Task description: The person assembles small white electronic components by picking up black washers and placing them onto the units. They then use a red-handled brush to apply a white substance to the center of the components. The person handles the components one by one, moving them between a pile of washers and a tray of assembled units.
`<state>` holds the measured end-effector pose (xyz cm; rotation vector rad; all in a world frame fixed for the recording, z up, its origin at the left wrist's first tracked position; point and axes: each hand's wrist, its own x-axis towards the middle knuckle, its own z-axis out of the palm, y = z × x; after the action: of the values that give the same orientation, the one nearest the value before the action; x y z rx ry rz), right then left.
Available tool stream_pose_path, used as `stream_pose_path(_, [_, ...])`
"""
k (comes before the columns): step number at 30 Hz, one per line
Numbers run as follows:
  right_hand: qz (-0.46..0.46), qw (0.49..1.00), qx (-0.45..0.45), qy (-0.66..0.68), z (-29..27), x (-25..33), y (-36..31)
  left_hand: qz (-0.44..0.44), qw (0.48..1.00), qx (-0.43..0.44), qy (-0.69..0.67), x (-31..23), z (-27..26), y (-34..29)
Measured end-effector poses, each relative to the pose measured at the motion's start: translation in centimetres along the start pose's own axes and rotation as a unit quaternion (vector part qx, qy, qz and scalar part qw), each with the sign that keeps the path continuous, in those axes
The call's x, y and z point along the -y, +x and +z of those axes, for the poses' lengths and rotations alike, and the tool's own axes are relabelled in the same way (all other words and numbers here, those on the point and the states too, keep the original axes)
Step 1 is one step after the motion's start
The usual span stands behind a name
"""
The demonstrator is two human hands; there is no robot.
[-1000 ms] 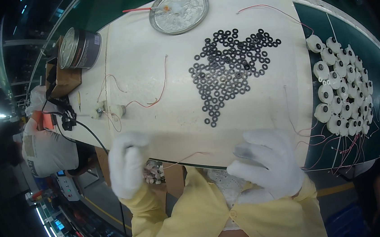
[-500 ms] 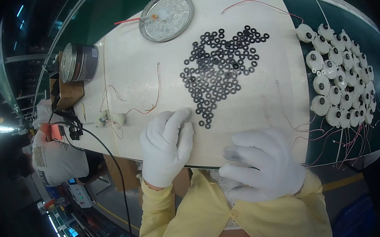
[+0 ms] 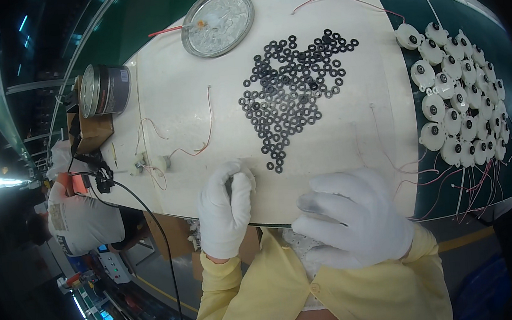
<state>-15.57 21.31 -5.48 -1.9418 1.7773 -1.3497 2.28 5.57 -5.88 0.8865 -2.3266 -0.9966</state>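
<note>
The gloved left hand (image 3: 227, 211), just below the black rings (image 3: 284, 99) and to their left, is curled with fingertips near the thumb; whether it holds anything, I cannot tell. The gloved right hand (image 3: 355, 218), below the rings and to their right, has loosely bent, slightly parted fingers; its palm is hidden, so its grip is unclear. The rings lie loose on the white table (image 3: 165, 64). Right of them are white round parts (image 3: 433, 108); above left, a round lid (image 3: 226, 28).
</note>
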Motion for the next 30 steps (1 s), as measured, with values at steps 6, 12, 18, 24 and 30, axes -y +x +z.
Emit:
stream_pose_path(6, [-0.001,1.0,-0.007,0.012,-0.1,0.0,0.2,-0.005,0.999,0.044,0.02,-1.1,0.4,1.0])
stream_pose_path(12, [-0.006,1.0,-0.008,0.024,0.2,-0.2,0.0,0.079,0.991,0.062,0.093,-0.8,0.9,1.5])
stream_pose_path(18, [-0.006,1.0,-0.004,0.027,0.1,-0.1,0.0,0.057,0.992,0.074,0.087,-1.1,0.7,1.1])
stream_pose_path(24, [0.0,1.0,0.009,0.025,0.3,-0.1,-0.4,0.093,0.968,0.102,0.209,-1.6,-0.6,0.9])
stream_pose_path(30, [0.001,0.999,-0.009,0.035,0.3,-0.2,-0.2,0.141,0.923,0.182,0.308,-3.5,-2.7,1.9])
